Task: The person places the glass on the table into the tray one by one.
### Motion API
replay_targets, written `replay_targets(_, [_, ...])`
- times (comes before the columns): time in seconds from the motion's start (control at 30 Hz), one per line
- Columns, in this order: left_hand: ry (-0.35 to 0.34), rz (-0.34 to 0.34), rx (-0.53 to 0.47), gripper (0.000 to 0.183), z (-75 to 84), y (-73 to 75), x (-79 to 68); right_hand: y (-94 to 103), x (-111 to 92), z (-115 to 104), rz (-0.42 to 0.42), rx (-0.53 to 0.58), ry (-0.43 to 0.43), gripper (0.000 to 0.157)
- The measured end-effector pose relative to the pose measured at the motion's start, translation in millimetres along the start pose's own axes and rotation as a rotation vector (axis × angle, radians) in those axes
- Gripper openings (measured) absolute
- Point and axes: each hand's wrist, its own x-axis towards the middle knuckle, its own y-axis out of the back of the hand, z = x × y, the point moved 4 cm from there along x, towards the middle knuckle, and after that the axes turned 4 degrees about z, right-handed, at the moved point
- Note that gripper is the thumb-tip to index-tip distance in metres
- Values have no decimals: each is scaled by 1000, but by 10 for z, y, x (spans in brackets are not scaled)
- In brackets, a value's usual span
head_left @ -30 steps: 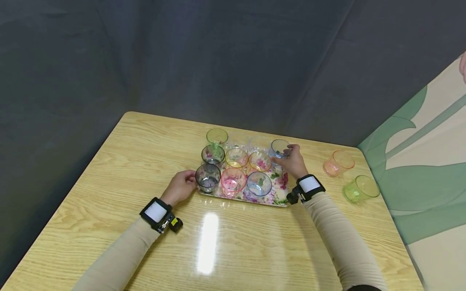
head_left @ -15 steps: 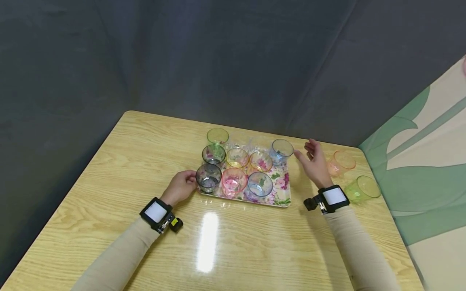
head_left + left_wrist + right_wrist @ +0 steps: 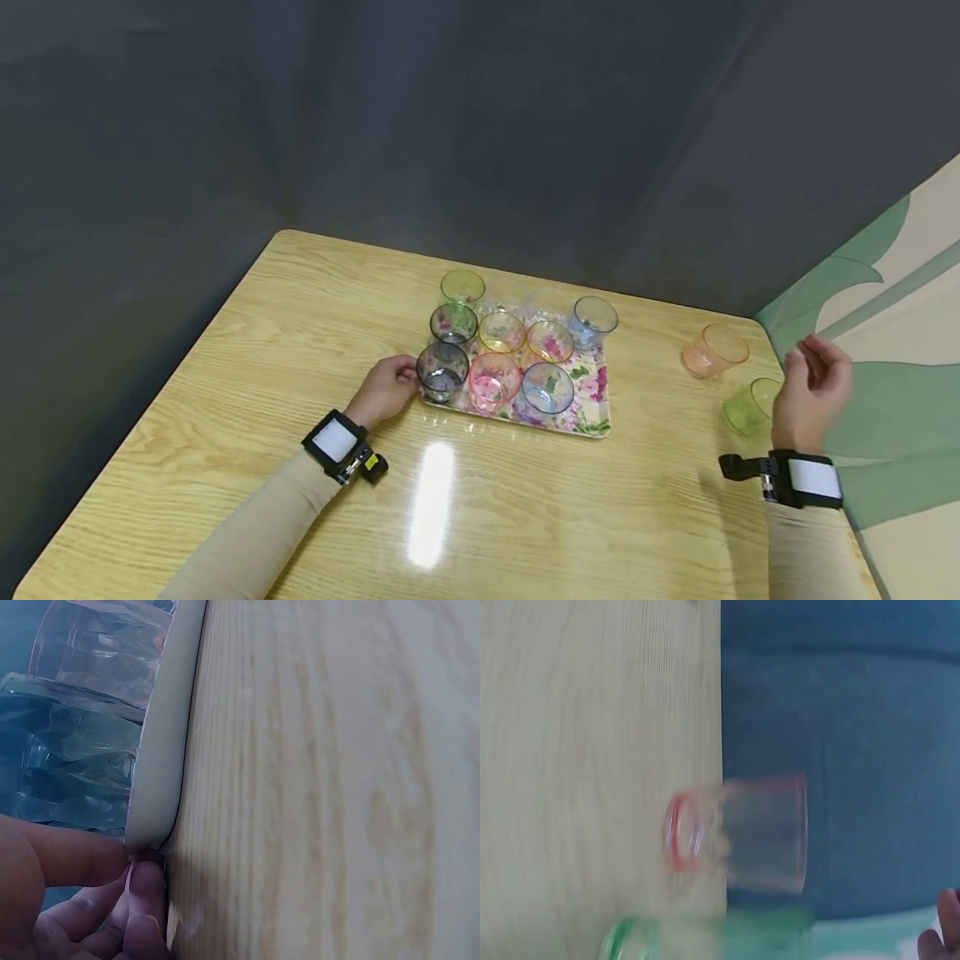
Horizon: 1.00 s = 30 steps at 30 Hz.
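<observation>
My left hand (image 3: pixel 386 389) pinches the near left corner of a white-edged floral tray (image 3: pixel 592 422); in the left wrist view thumb and fingers meet at the tray's rim (image 3: pixel 161 742). Just inside that corner stands a grey glass (image 3: pixel 442 375). Over at the right, my right hand (image 3: pixel 813 396) is raised with loosely bent fingers, holding nothing. It partly covers a yellow-green glass (image 3: pixel 742 410) on the table. Behind that glass is an orange glass (image 3: pixel 712 352), which shows blurred in the right wrist view.
Several tinted glasses crowd the tray, among them a pink glass (image 3: pixel 495 383), a light blue glass (image 3: pixel 547 390) and a blue glass (image 3: pixel 595 321) at the far right corner. The wooden table (image 3: pixel 570 508) backs onto a dark curtain (image 3: pixel 525 142).
My right hand has let go of the blue glass at the tray's far right corner and swung right to the yellow-green glass. The left hand stays on the tray corner.
</observation>
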Motion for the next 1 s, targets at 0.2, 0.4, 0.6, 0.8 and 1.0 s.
replay_targets(0.2, [12, -15, -2, 22, 4, -35, -7, 511, 101, 143, 153, 128, -136, 34])
replay_targets(0.4, [26, -23, 1, 23, 12, -24, -16, 730, -57, 419, 30, -33, -453, 52])
replay_targets(0.6, [27, -10, -14, 20, 8, -5, -9, 732, -236, 565, -223, -229, -487, 63])
replay_targets(0.8, [31, -16, -25, 21, 8, -12, -3, 737, -274, 602, -432, -306, -467, 82])
replay_targets(1.0, [43, -16, -18, 22, 18, -20, -8, 835, -211, 800, -487, -394, -459, 85])
